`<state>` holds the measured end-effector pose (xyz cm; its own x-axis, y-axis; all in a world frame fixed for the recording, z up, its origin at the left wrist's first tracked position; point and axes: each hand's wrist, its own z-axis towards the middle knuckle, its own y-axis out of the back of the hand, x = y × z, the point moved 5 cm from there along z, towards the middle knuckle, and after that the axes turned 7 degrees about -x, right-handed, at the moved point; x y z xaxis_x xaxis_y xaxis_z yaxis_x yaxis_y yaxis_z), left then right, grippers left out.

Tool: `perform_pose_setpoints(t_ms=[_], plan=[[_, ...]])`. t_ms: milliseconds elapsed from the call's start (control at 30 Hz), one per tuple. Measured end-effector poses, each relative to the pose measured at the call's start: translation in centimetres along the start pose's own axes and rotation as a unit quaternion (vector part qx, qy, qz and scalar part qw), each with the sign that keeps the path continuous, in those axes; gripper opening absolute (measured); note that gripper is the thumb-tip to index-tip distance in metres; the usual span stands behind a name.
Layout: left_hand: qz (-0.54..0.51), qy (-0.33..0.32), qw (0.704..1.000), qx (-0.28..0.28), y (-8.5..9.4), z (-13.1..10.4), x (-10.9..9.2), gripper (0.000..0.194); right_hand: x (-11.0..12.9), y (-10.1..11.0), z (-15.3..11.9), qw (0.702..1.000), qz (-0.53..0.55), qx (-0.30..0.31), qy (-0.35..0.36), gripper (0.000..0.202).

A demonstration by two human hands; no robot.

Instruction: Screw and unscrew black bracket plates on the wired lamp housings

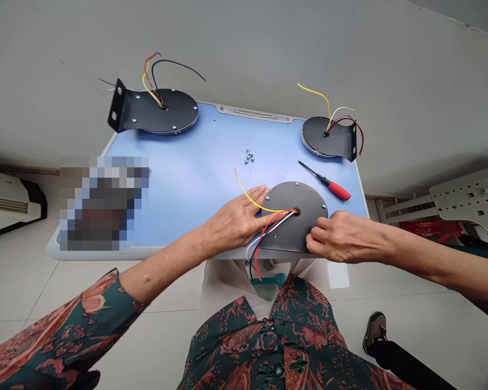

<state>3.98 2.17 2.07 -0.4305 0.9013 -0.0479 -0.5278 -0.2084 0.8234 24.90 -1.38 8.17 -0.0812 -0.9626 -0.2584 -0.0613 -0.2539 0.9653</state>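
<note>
Far left, a pale heater (6, 203) stands off the bench (187, 184), whose near-left corner carries a pixelated patch (103, 206). Behind that, the left disc (171, 116), matte black and round, pokes its angled bracket past the bench's edge, wires curling up before the grey wall (248, 54). Smooth blue top stretches from there to the small, shiny screws (249, 157). Here's the left hand (238, 222), grasping the plate (296, 233) by its left side, thumb across the face. The plate lies at the near edge, straight side toward the person, its wires (257, 254) trailing over the rim. Just beyond sits the red-handled screwdriver (336, 189), and behind it the right disc (321, 140). The right hand (335, 237) is curled tight against the plate; can't tell whether it pinches anything. Off-bench right, a perforated white chair (467, 197).
</note>
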Motion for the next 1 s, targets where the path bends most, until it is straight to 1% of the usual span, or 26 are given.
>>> perform_pose_setpoints(t_ms=[100,167,233,333,400,500,567,633,700,800,867,1000], plan=[[0.003,-0.002,1.000,-0.001,-0.1,0.0,0.0,0.071,-0.5,-0.3,0.1,0.999,0.017,0.023,0.041,0.017],[0.007,-0.005,1.000,-0.003,-0.1,0.0,0.0,0.070,-0.7,-0.6,0.0,0.997,0.042,0.040,0.052,0.018],[0.014,-0.007,1.000,0.000,-0.1,0.1,0.0,0.070,-0.9,-0.7,-0.1,0.996,0.066,0.049,0.037,0.020],[0.024,-0.009,1.000,0.006,0.0,0.1,0.0,0.069,-1.1,-0.4,-0.7,0.996,0.076,0.037,-0.030,0.025],[0.027,-0.010,1.000,0.005,0.1,0.2,-0.1,0.069,-1.0,-0.1,-1.3,0.992,0.085,0.008,-0.093,0.025],[0.026,-0.011,1.000,0.002,0.2,0.3,-0.1,0.069,-0.6,0.4,-2.4,0.976,0.090,-0.066,-0.187,0.022],[0.023,-0.012,1.000,0.002,0.2,0.3,-0.1,0.069,-0.1,0.7,-3.0,0.965,0.082,-0.116,-0.222,0.017],[0.021,-0.013,1.000,0.002,0.2,0.3,-0.1,0.068,0.3,0.7,-3.3,0.958,0.080,-0.148,-0.234,0.018],[0.020,-0.014,1.000,0.002,0.2,0.2,-0.1,0.066,0.5,0.7,-3.2,0.955,0.082,-0.167,-0.230,0.023],[0.010,-0.011,1.000,-0.001,0.2,0.2,0.0,0.067,0.6,0.7,-2.7,0.959,0.073,-0.176,-0.208,0.028],[0.002,-0.011,1.000,-0.002,0.2,0.1,0.0,0.067,0.7,0.8,-2.4,0.967,0.052,-0.175,-0.178,0.027],[0.002,-0.014,1.000,-0.005,0.2,0.2,0.0,0.067,1.2,1.0,-2.0,0.980,0.000,-0.173,-0.102,0.018]])
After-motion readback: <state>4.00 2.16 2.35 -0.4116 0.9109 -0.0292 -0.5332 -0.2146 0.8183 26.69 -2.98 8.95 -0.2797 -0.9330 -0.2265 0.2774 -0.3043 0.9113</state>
